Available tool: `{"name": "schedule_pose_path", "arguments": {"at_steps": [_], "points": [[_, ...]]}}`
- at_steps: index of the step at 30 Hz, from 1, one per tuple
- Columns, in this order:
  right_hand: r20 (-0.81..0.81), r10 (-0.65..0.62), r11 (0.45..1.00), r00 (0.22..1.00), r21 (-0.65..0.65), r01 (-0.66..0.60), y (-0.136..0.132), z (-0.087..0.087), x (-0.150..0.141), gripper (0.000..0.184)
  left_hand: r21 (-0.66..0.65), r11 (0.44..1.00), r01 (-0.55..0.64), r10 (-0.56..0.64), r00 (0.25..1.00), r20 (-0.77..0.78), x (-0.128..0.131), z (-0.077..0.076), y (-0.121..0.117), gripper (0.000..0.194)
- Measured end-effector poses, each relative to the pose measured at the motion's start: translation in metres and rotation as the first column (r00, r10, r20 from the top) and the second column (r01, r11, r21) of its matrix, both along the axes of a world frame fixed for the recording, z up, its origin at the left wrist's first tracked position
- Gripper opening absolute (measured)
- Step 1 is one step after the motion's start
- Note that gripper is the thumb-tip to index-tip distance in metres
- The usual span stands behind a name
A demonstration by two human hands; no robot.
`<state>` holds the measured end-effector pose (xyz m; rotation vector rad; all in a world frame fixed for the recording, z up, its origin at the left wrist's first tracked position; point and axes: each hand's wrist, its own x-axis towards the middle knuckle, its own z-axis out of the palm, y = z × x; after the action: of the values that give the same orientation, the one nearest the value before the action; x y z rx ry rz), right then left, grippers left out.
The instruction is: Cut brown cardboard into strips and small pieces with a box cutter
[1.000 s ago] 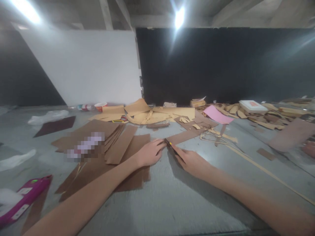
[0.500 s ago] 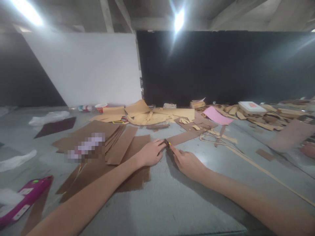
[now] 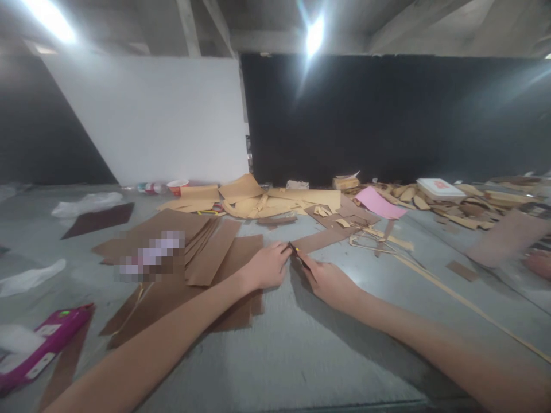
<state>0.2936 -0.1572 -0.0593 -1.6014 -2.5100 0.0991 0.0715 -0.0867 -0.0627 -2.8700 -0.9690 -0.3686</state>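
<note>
My left hand (image 3: 266, 267) rests with curled fingers on the right edge of a brown cardboard sheet (image 3: 241, 258) lying on the grey floor. My right hand (image 3: 327, 281) is closed round a thin black utility knife (image 3: 300, 257) with a yellow mark near its tip. The knife tip sits between my two hands, at the near end of a long brown cardboard strip (image 3: 322, 240) that runs away to the right. The fingertips of both hands almost meet at the knife.
A stack of brown cardboard sheets (image 3: 172, 229) lies to the left. Tan offcuts (image 3: 258, 203), a pink sheet (image 3: 379, 202) and a white box (image 3: 441, 187) lie further back. A magenta object (image 3: 38, 353) is near left. A long thin strip (image 3: 465, 301) crosses right.
My right hand with the knife has shifted slightly left and closer to my left hand. The left hand and the cardboard have stayed put.
</note>
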Motion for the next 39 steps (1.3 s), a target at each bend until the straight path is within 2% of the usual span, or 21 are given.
{"name": "schedule_pose_path", "arguments": {"at_steps": [8, 18, 25, 39], "points": [[-0.062, -0.026, 0.999, 0.998, -0.029, 0.024, -0.005, 0.008, 0.003, 0.054, -0.01, 1.0, -0.008, 0.008, 1.0, -0.021, 0.003, 0.003, -0.001, 0.034], [-0.105, -0.038, 0.996, 0.994, -0.086, 0.029, -0.015, 0.025, 0.008, 0.052, -0.062, 0.998, -0.006, 0.009, 0.999, 0.041, 0.003, 0.003, -0.002, 0.041], [-0.075, -0.008, 0.997, 0.997, -0.081, 0.002, -0.023, 0.026, 0.011, 0.055, -0.059, 0.998, -0.02, 0.022, 0.999, 0.03, 0.002, 0.0, 0.0, 0.045], [-0.016, -0.054, 0.997, 0.998, -0.05, 0.053, -0.044, 0.025, 0.02, 0.053, -0.073, 0.997, -0.019, 0.02, 1.0, 0.018, 0.0, 0.003, -0.001, 0.041]]}}
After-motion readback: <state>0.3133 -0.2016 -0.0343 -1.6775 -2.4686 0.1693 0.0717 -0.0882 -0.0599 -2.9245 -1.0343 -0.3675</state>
